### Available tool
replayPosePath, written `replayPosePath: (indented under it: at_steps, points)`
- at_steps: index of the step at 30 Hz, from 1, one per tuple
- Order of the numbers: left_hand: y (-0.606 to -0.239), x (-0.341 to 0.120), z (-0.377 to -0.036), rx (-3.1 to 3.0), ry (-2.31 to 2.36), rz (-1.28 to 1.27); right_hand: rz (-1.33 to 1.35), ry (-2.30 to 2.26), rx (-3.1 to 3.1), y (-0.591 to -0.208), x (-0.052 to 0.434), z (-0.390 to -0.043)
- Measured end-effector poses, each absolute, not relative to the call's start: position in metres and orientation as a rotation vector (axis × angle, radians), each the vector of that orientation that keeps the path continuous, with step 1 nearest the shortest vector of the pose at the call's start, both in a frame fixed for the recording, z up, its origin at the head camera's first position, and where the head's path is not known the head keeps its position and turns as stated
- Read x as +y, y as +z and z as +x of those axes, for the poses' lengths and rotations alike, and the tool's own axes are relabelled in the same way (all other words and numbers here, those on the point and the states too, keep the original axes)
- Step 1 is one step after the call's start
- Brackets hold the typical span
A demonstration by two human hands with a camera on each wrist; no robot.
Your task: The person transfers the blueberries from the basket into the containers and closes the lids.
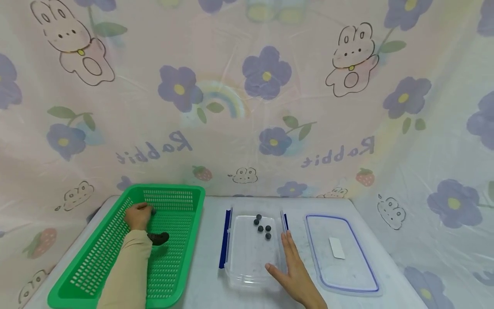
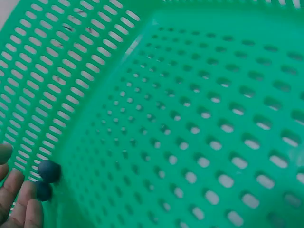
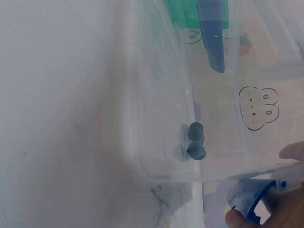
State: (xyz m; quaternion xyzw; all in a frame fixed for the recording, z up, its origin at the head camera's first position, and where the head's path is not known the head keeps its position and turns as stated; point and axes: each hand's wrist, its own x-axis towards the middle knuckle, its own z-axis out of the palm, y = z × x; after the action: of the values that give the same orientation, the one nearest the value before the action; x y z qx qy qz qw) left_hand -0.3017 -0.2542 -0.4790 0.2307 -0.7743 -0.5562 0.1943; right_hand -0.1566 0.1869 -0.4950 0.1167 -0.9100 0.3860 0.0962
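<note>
Dark balls are present in two places: five lie loosely grouped toward the far end of a clear box, and two more show in a green basket, close to its slotted side wall. The left hand, below a beige sleeve, is inside the basket with its fingertips at those two balls; whether the fingers clamp either one cannot be told. The right hand is at the box's right wall, fingers extended and thumb spread apart from them, the fingertips beside a blue flap. A blue-rimmed lid bearing a white label lies flat to the right of the box. Basket, box and lid rest on a white table before a printed cloth.
</note>
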Motion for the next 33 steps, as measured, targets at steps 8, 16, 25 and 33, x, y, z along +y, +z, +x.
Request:
replayPosePath:
  at_steps: [8, 16, 25, 33]
  points:
    - [-0.492, -0.249, -0.302, -2.308, -1.455, 0.632, 0.318, 1.163, -2.72, -0.494, 0.187, -0.155]
    - [-0.494, -0.251, -0.303, -2.365, -1.382, 0.588, 0.342, 1.135, -2.701, -0.494, 0.187, -0.156]
    - [-0.5, -0.253, -0.307, -2.378, -1.333, 0.576, 0.314, 1.189, -2.739, -0.492, 0.186, -0.155]
    - [-0.503, -0.251, -0.308, -2.349, -1.298, 0.534, 0.312, 1.168, -2.746, -0.491, 0.186, -0.156]
